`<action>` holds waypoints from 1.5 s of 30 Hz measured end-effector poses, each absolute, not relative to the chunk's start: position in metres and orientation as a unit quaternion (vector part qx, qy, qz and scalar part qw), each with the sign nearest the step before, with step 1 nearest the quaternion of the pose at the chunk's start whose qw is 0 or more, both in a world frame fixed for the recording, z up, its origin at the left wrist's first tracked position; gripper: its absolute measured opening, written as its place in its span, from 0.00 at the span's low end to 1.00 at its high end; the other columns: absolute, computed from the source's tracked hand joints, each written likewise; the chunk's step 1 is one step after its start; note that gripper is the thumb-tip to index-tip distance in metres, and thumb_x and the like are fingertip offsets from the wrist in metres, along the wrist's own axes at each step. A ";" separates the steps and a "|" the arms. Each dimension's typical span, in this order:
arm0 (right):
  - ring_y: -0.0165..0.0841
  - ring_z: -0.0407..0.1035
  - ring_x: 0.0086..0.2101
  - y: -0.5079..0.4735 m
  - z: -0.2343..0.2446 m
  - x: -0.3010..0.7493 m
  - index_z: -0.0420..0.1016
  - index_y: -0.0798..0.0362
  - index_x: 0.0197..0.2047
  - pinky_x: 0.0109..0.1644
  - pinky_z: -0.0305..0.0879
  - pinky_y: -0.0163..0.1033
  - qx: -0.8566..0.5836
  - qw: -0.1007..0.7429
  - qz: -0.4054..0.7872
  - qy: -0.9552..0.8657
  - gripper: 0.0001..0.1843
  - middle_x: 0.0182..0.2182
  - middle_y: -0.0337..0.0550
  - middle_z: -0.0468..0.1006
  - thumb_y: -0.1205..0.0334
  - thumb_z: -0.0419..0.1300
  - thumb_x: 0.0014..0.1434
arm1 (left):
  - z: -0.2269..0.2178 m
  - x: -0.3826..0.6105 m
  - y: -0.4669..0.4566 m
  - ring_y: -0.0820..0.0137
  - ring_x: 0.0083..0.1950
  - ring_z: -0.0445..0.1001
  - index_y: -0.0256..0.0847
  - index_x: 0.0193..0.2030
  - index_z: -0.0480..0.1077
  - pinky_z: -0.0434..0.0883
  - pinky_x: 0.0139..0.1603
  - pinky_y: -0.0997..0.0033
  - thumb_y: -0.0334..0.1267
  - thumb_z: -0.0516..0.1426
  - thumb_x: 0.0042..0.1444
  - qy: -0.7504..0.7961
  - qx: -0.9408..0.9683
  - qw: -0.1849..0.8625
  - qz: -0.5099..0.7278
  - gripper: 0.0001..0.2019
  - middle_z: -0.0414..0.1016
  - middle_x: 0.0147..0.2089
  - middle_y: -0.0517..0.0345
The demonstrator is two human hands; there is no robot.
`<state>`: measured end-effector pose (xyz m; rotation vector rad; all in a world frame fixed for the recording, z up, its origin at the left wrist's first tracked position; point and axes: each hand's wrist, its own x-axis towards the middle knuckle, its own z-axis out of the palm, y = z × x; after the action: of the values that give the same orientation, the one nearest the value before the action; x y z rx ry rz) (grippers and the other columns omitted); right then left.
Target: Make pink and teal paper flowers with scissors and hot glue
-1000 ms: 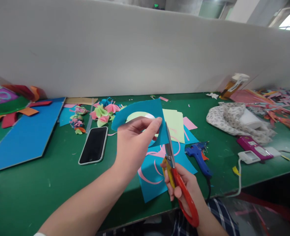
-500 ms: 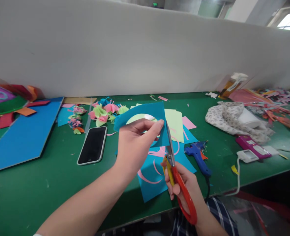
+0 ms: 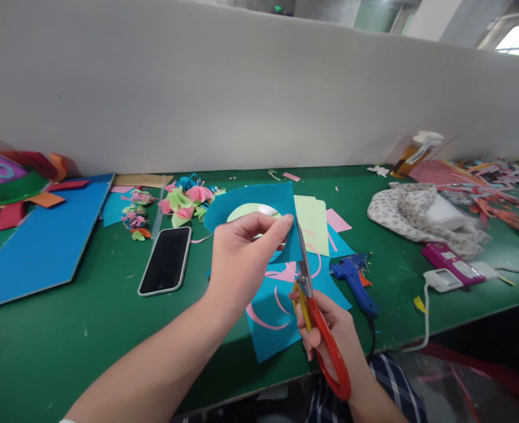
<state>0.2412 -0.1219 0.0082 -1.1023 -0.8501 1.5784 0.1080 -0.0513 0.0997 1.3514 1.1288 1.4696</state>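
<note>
Here the left hand point(image 3: 237, 258) pinches blue paper point(image 3: 259, 195), the right hand point(image 3: 332, 332) grips red scissors point(image 3: 320, 326); far right, an amber-filled bottle point(image 3: 413, 154).

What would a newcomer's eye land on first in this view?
In the middle, the left hand pinches a blue paper held above the green table, while the right hand below it sets red-handled scissors to the paper's right edge. A black phone lies to the left, a blue glue gun to the right, and bright paper flowers behind the phone.
</note>
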 end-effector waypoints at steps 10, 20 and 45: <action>0.18 0.53 0.11 -0.121 0.011 0.238 0.76 0.55 0.38 0.12 0.52 0.25 -0.479 0.490 0.648 -0.333 0.25 0.15 0.32 0.67 0.50 0.70 0.38 | 0.100 0.109 -0.051 0.75 0.27 0.68 0.40 0.23 0.73 0.69 0.27 0.79 0.41 0.60 0.51 0.443 0.533 0.421 0.585 0.09 0.70 0.23 0.61; 0.19 0.55 0.12 -0.123 0.010 0.242 0.75 0.54 0.39 0.13 0.53 0.25 -0.470 0.484 0.654 -0.342 0.25 0.16 0.33 0.70 0.51 0.70 0.38 | 0.091 0.116 -0.048 0.78 0.30 0.69 0.41 0.27 0.73 0.67 0.27 0.82 0.44 0.60 0.51 0.390 0.429 0.528 0.621 0.09 0.70 0.29 0.62; 0.20 0.59 0.15 -0.117 0.022 0.236 0.76 0.53 0.37 0.16 0.54 0.27 -0.469 0.484 0.680 -0.288 0.35 0.21 0.34 0.68 0.37 0.69 0.29 | 0.090 0.123 -0.056 0.79 0.26 0.63 0.38 0.20 0.68 0.64 0.24 0.82 0.39 0.61 0.50 0.412 0.452 0.480 0.630 0.12 0.64 0.22 0.64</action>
<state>0.2357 -0.1172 0.0224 -1.1431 -0.7023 1.6560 0.1225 -0.0558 0.0898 1.1031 1.0042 1.5362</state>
